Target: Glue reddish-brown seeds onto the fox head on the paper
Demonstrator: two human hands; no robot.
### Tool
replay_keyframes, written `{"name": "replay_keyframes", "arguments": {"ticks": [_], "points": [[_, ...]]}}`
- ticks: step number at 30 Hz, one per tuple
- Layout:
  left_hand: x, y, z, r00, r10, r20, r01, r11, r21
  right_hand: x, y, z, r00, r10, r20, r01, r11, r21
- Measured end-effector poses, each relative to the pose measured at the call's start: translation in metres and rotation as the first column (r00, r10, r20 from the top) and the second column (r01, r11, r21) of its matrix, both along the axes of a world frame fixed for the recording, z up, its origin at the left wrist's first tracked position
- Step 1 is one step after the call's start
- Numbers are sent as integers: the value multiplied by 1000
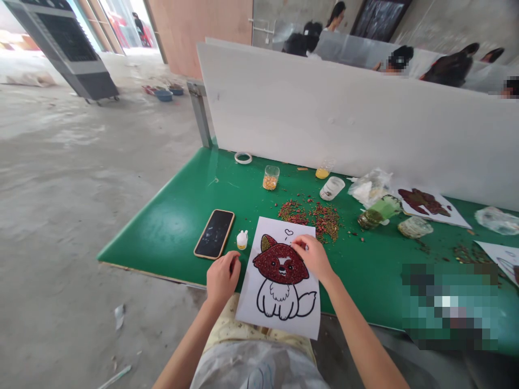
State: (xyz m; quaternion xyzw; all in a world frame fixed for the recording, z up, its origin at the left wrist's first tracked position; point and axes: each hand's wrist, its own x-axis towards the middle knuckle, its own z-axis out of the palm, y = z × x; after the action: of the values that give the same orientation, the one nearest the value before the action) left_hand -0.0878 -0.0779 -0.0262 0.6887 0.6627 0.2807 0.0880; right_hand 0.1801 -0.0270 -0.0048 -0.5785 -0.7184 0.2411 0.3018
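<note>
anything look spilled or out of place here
Red and green grains lie loose on the table by the paper, uncontained, though possibly put there deliberately. The paper's near end overhangs the table edge, and a pale scrap litters the floor.

Lighting: bright, diffuse; doorway (128, 21) at upper left washed out to white. Sheen: pale, on left end of green tabletop (166, 224). Glare: faint, on smartphone (214, 234). Distortion: wide-angle, air cooler (67, 46) leaning at edge. Background: soft. Pixelation: blocks, lower right and upper right.
</note>
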Motion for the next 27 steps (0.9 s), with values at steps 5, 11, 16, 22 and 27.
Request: {"name": "replay_keyframes", "arguments": {"ticks": [5, 11, 16, 22, 27], "points": [[0, 0, -2, 1000, 2, -5, -2, 1000, 8, 38, 49, -2, 986, -167, 9, 167, 984, 61], [0, 0, -2, 1000, 13, -6, -13, 1000, 18, 57, 122, -6, 949, -261, 177, 253, 965, 69], [-1, -1, -1, 1000, 8, 4, -8, 1000, 15, 49, 154, -10, 916, -255, 311, 259, 966, 30], [-1, -1, -1, 1000, 3, 13, -3, 1000, 17, 42, 156, -11, 884, -228, 408, 227, 972, 51], [-1, -1, -3, 1000, 7, 13, -7, 1000, 5, 38, 155, -12, 866, -207, 455, 195, 978, 73]]}}
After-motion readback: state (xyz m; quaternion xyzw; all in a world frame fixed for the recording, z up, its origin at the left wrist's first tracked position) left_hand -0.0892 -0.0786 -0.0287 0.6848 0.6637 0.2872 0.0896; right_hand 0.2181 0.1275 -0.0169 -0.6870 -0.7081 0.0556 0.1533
